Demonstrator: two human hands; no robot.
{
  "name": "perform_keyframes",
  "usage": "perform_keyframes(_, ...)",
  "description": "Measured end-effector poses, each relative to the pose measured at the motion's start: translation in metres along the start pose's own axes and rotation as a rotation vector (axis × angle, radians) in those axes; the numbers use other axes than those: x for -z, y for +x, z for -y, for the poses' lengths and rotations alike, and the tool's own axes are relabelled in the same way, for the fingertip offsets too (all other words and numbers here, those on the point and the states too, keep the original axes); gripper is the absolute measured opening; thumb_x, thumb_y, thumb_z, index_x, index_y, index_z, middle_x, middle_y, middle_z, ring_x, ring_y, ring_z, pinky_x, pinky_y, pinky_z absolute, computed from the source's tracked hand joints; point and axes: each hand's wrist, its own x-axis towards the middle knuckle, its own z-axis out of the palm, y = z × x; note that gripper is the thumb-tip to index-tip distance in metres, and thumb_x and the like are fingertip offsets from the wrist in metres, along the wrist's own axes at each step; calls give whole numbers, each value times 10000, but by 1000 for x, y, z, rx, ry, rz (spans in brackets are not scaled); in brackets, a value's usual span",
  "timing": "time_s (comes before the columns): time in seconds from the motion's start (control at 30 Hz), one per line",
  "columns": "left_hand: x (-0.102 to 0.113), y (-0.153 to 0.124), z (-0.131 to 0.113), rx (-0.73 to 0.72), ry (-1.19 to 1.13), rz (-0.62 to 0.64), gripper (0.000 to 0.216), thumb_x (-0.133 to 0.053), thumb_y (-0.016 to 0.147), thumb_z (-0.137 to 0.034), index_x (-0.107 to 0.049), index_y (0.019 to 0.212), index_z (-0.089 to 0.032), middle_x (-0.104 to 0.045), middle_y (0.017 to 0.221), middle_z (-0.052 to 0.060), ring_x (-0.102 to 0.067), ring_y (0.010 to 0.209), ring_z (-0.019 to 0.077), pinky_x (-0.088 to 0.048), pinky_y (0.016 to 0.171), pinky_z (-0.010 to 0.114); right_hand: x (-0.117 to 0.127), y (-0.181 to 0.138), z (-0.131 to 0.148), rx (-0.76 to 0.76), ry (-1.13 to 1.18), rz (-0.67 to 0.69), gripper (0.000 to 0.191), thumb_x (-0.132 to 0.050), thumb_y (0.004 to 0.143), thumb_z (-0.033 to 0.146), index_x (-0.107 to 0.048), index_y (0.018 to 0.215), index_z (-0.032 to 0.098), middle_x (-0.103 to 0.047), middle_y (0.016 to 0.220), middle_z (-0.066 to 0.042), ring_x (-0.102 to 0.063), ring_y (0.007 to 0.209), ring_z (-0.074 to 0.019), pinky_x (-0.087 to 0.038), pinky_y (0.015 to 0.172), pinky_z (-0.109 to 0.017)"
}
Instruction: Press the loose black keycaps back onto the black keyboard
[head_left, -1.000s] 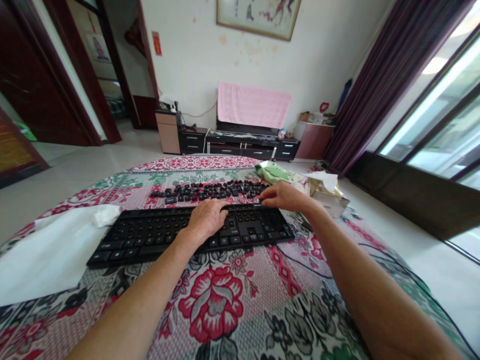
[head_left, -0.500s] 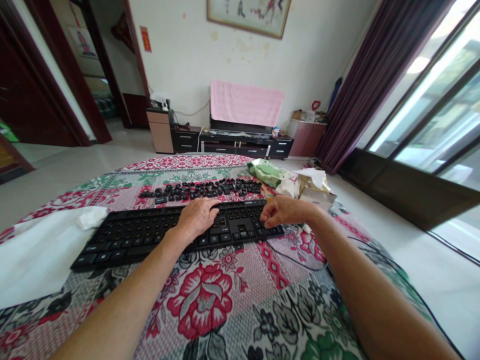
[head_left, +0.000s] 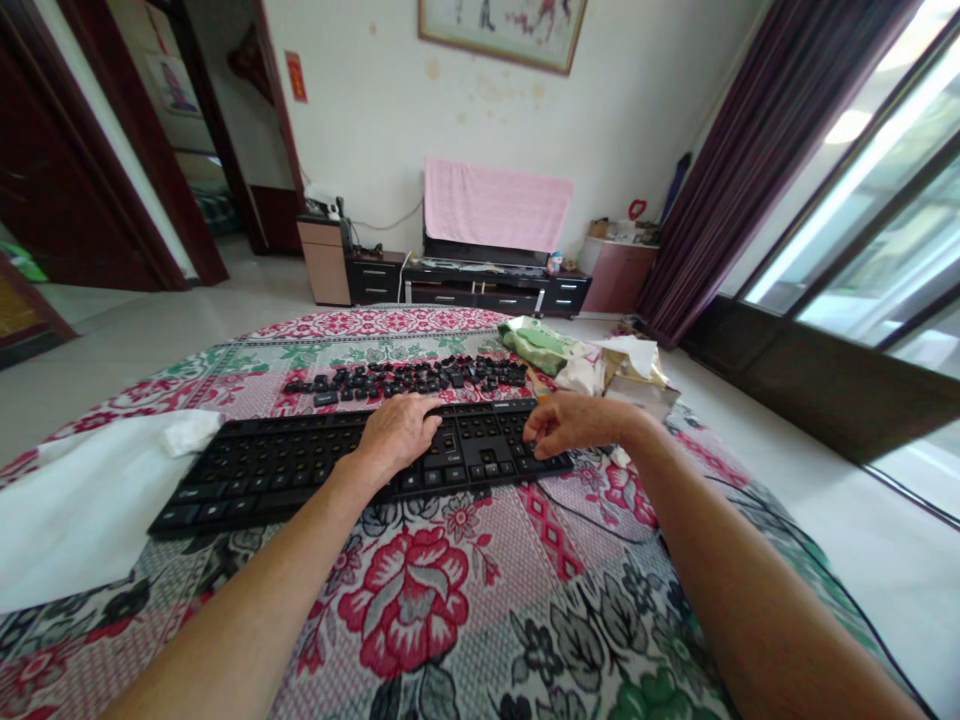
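Note:
A black computer keyboard [head_left: 262, 460] lies at a slant on the table, with many key caps off and bare sockets showing. My left hand [head_left: 397, 432] rests across its middle, fingers bent over the far edge and gripping it. At the number pad, my right hand [head_left: 574, 425] is closed with its fingertips pressed together, low over the keys. What those fingertips hold, if anything, is hidden. Just beyond the keyboard lies a long heap of loose black key caps [head_left: 405, 378].
A white cloth or paper sheet [head_left: 82, 510] lies at the left with a crumpled tissue [head_left: 191, 432] on it. Crumpled wrappers and a green bag [head_left: 534, 345] sit at the back right. A cable [head_left: 592, 525] runs rightward over the flowered tablecloth [head_left: 405, 600].
The view has shifted slightly. Both hands keep nearly the same places on the keyboard, with only a very small movement of the right fingers.

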Motion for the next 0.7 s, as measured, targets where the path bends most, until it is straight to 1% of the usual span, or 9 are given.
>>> perform_keyframes(0.07,0,0,0,1,-2,5,331,-395,800,-319,-564,1074,-242,-602,1071,8,-543,962,161,-393,869,269,1,0,0,-7,5,15,327,-612,621,309,-621,919,174,-632,779,-8,-536,672,-120,-404,590,-216)
perform_keyframes(0.13,0,0,0,2,-5,2,333,-393,800,-319,-563,1075,-241,-600,1074,7,-541,968,162,-390,874,270,2,0,0,6,6,26,308,-589,647,329,-619,910,170,-628,782,-11,-525,665,-118,-396,584,-221)
perform_keyframes(0.27,-1,0,1,-3,-4,-5,336,-391,799,-320,-564,1076,-236,-602,1071,10,-542,967,167,-393,872,276,2,1,-1,38,-4,36,237,-528,700,357,-629,786,161,-600,684,-2,-483,605,-105,-376,563,-231)
perform_keyframes(0.4,-2,0,1,-2,-10,-5,336,-396,797,-324,-566,1073,-235,-601,1071,13,-539,969,170,-393,872,282,-1,3,-3,11,18,-7,220,-552,678,359,-628,738,162,-588,649,-1,-477,592,-101,-374,559,-226)
perform_keyframes(0.5,-1,0,1,3,-17,-3,338,-401,796,-323,-563,1078,-232,-599,1074,16,-536,973,169,-389,875,281,-3,4,-3,-8,-8,-38,203,-555,672,351,-615,693,158,-563,612,5,-456,565,-94,-359,533,-219)
perform_keyframes(0.6,-1,0,0,5,-31,5,330,-406,795,-318,-568,1069,-233,-599,1072,19,-538,970,168,-389,874,280,-4,3,-2,1,-9,-28,192,-545,678,341,-595,670,155,-522,574,18,-414,529,-82,-337,503,-214)
perform_keyframes(0.7,0,1,0,12,-44,8,312,-417,792,-313,-576,1052,-247,-603,1064,10,-537,974,162,-385,880,275,0,0,0,25,27,-10,194,-528,694,342,-594,700,159,-513,593,20,-409,535,-79,-338,506,-208)
